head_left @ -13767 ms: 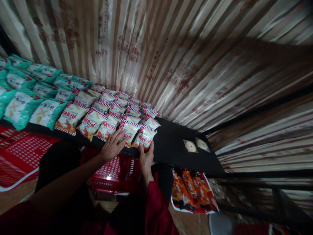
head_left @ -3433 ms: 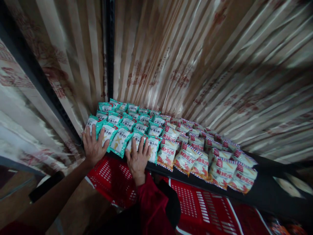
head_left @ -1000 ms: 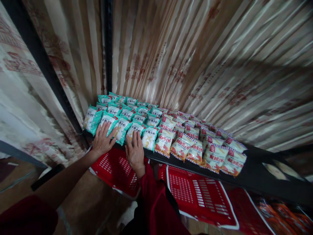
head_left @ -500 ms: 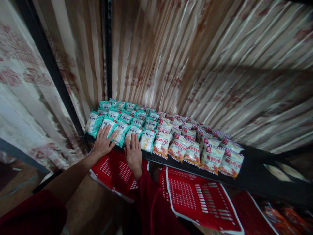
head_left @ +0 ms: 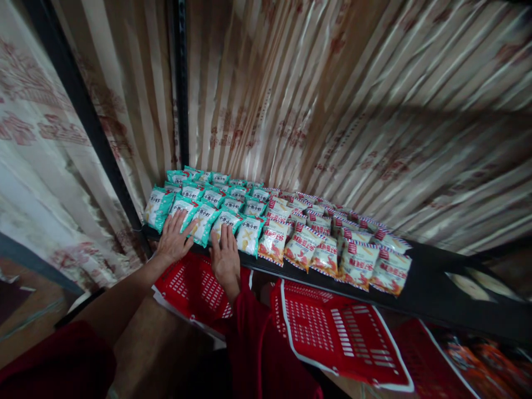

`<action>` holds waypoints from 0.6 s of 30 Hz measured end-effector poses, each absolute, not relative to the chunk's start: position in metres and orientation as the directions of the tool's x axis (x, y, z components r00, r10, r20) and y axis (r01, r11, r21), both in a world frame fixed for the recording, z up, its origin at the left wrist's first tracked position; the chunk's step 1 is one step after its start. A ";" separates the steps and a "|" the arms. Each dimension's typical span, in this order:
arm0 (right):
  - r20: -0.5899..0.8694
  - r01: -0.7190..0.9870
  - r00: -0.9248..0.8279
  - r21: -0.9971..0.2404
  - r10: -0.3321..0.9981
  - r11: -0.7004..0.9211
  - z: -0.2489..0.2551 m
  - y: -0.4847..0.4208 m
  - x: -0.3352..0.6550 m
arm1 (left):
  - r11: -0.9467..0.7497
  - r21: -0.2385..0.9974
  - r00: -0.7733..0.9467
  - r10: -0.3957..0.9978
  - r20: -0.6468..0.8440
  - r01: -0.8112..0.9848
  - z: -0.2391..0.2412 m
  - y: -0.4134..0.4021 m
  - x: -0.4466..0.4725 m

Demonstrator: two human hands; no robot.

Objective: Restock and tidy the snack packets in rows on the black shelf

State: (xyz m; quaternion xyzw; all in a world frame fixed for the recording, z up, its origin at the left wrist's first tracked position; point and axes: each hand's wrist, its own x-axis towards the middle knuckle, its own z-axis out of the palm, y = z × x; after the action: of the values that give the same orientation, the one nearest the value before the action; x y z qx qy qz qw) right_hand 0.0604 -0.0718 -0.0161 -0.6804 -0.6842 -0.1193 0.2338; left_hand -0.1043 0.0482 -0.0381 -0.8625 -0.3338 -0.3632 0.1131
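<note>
Rows of teal-and-white snack bags [head_left: 205,217] stand at the left end of a black shelf [head_left: 436,271]. My left hand [head_left: 174,237] lies with fingers stretched out against the front of a teal bag [head_left: 183,206] near the row's left end. Two bags to the right, my right hand [head_left: 225,257] rests its extended fingers on the lower front of another teal bag [head_left: 226,220]. Neither hand grips anything. Beside them on the right stand rows of white snack bags [head_left: 358,263] with red lettering and striped edges.
Below the shelf are red plastic baskets, one [head_left: 195,282] under my hands and one [head_left: 341,332] farther right. Orange packets [head_left: 469,363] lie at the lower right. Pleated curtains [head_left: 257,83] hang behind, with black uprights [head_left: 178,83] at the left.
Both hands stay spread on the same teal bags, with hardly any movement. The view has shifted slightly.
</note>
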 end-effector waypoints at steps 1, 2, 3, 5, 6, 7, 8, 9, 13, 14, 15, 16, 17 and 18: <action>0.489 0.987 0.034 -0.154 0.872 0.047 -0.017 -0.072 0.061 | -0.752 0.049 0.515 0.495 0.700 0.657 -0.039 0.048 -0.104; 0.496 0.987 0.034 -0.154 0.867 0.049 -0.017 -0.071 0.061 | -0.753 0.049 0.517 0.497 0.698 0.657 -0.039 0.049 -0.105; 0.504 0.987 0.034 -0.154 0.863 0.051 -0.018 -0.071 0.061 | -0.753 0.047 0.519 0.496 0.696 0.656 -0.039 0.049 -0.105; 0.517 0.987 0.032 -0.154 0.855 0.056 -0.019 -0.071 0.061 | -0.753 0.039 0.523 0.492 0.697 0.657 -0.039 0.049 -0.105; 0.521 0.986 0.032 -0.155 0.853 0.058 -0.020 -0.071 0.061 | -0.753 0.036 0.523 0.489 0.698 0.657 -0.040 0.049 -0.105; 0.522 0.986 0.032 -0.157 0.852 0.059 -0.020 -0.071 0.061 | -0.753 0.035 0.522 0.487 0.700 0.657 -0.040 0.049 -0.105; 0.521 0.986 0.032 -0.158 0.853 0.060 -0.020 -0.071 0.061 | -0.754 0.034 0.522 0.486 0.701 0.656 -0.040 0.049 -0.104; 0.517 0.985 0.031 -0.159 0.855 0.061 -0.021 -0.070 0.061 | -0.754 0.036 0.522 0.488 0.700 0.656 -0.040 0.050 -0.104; 0.503 0.987 0.025 -0.150 0.864 0.059 -0.021 -0.070 0.062 | -0.744 0.046 0.524 0.512 0.680 0.667 -0.041 0.050 -0.104; 0.505 0.988 0.025 -0.145 0.863 0.056 -0.020 -0.070 0.062 | -0.742 0.052 0.523 0.518 0.676 0.669 -0.041 0.049 -0.104; 0.507 0.989 0.022 -0.138 0.862 0.056 -0.020 -0.070 0.062 | -0.741 0.057 0.520 0.522 0.676 0.669 -0.041 0.049 -0.104; 0.508 0.990 0.019 -0.131 0.861 0.056 -0.019 -0.070 0.062 | -0.741 0.062 0.517 0.523 0.677 0.668 -0.041 0.049 -0.104; 0.509 0.991 0.016 -0.124 0.861 0.054 -0.019 -0.070 0.062 | -0.740 0.067 0.512 0.524 0.680 0.669 -0.040 0.048 -0.104; 0.508 0.992 0.013 -0.117 0.861 0.053 -0.019 -0.070 0.062 | -0.739 0.068 0.507 0.524 0.684 0.671 -0.040 0.048 -0.104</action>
State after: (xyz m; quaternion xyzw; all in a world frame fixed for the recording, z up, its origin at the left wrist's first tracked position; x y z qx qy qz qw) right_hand 0.0619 -0.0698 -0.0187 -0.6733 -0.6880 -0.1413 0.2311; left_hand -0.1038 0.0481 -0.0395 -0.8620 -0.3464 -0.3554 0.1032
